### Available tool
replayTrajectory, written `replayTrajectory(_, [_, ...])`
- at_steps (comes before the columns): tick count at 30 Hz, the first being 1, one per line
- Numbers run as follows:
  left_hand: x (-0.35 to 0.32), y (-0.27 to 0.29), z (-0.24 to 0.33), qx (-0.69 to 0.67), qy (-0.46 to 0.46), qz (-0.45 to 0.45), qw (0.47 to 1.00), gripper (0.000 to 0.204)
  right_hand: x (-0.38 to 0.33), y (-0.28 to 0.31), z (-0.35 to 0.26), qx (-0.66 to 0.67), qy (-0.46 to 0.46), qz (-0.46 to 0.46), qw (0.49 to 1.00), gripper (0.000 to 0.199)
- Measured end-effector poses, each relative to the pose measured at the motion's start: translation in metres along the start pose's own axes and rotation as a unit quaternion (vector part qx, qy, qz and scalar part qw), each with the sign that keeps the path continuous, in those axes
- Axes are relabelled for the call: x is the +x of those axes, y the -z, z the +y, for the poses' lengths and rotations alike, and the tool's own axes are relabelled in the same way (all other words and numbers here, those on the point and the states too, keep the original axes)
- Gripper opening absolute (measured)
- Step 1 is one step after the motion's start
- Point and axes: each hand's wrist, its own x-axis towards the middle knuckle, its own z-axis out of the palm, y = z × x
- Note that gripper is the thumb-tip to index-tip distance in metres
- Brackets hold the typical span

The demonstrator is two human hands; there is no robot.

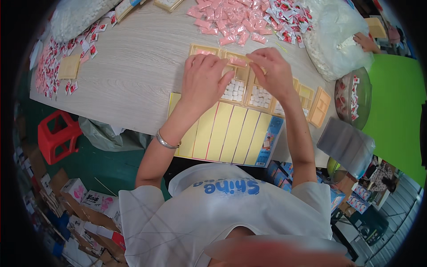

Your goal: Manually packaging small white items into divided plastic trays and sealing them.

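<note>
Cream-yellow compartment trays (247, 97) stand in a row before me, with small white blocks (234, 90) in their near compartments. A pink sachet (238, 62) lies in a far compartment of one tray. Over the left end of the row is my left hand (202, 82), its thumb apart from the bent fingers, which partly cover the tray. My right hand (273, 73) hovers at the far compartments beside that pink sachet. Its thumb and forefinger curve toward each other with a small gap, and I see nothing held between them.
Pink sachets (227, 20) and printed white-and-red packets (289, 18) are heaped at the far side. A clear bag of white pieces (338, 44) and a round bowl (352, 98) stand right. A yellow striped sheet (222, 133) lies near me. A red stool (58, 135) is left.
</note>
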Motion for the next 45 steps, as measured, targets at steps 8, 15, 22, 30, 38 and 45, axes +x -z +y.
replayTrajectory(8, [-0.002, -0.033, 0.029, 0.092, -0.049, -0.083, 0.991, 0.058, 0.049, -0.03, 0.058, -0.118, 0.073, -0.064, 0.988, 0.018])
replayTrajectory(15, [-0.008, -0.04, 0.028, 0.106, -0.061, -0.064, 0.99, 0.064, 0.031, -0.029, 0.074, -0.037, 0.043, 0.058, 0.997, 0.011])
replayTrajectory(22, [-0.006, -0.04, 0.039, 0.094, -0.056, -0.056, 0.992, 0.061, -0.043, 0.019, 0.018, -0.031, -0.183, -0.007, 0.983, 0.012])
replayTrajectory(30, [0.002, -0.067, 0.07, 0.005, -0.114, -0.05, 0.992, 0.05, 0.005, 0.008, 0.056, -0.004, -0.164, 0.107, 0.981, 0.013])
replayTrajectory(38, [0.002, -0.082, 0.089, 0.059, -0.075, -0.076, 0.993, 0.056, -0.004, 0.004, 0.079, -0.152, -0.052, 0.077, 0.984, 0.011])
replayTrajectory(45, [0.002, -0.089, 0.097, 0.098, -0.076, -0.076, 0.989, 0.069, -0.095, 0.061, 0.044, -0.157, -0.137, 0.032, 0.978, 0.012])
